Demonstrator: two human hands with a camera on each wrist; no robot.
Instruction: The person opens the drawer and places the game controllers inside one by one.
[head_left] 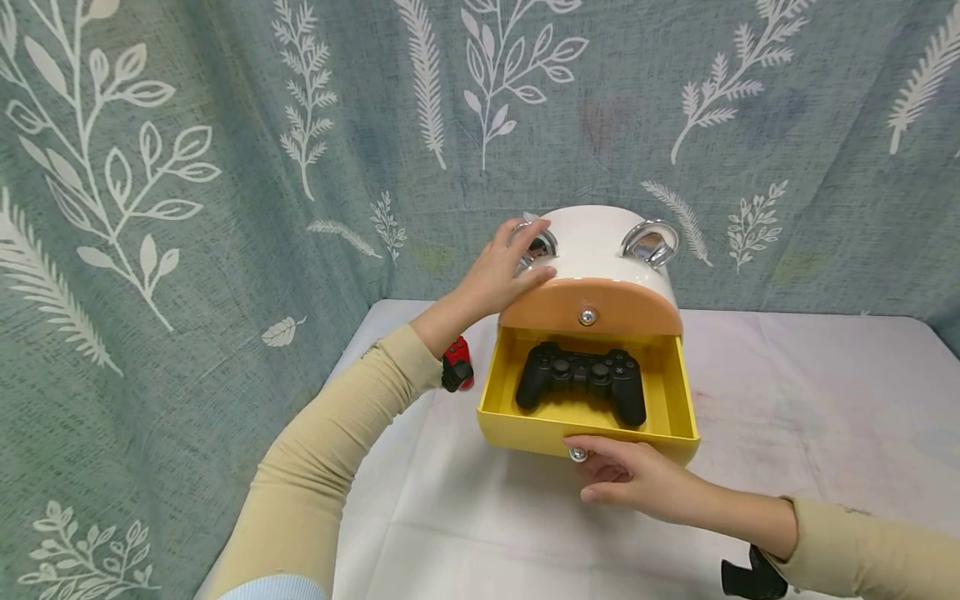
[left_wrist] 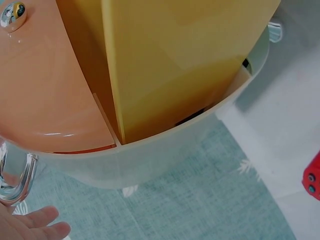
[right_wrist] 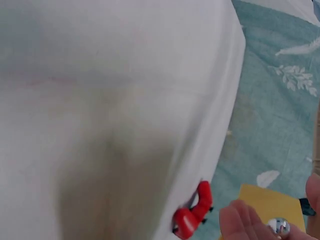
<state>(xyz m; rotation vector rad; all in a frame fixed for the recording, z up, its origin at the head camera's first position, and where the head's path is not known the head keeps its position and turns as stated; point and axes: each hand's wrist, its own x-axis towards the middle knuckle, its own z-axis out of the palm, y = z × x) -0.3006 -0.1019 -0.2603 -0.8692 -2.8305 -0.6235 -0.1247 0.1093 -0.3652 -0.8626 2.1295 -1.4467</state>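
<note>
A white-topped box with an orange front panel stands on the table, its yellow drawer pulled out. A black game controller lies in the drawer. My left hand rests on the box's upper left, fingers spread around the left silver ring; in the left wrist view its fingertips extend straight beside that ring. My right hand is at the drawer front, bent fingers around the silver drawer knob, thumb lower and apart from it.
A red and black controller lies on the white-covered table, left of the box beside my left sleeve. A second silver ring is on the box's right. A patterned green curtain hangs behind and along the left.
</note>
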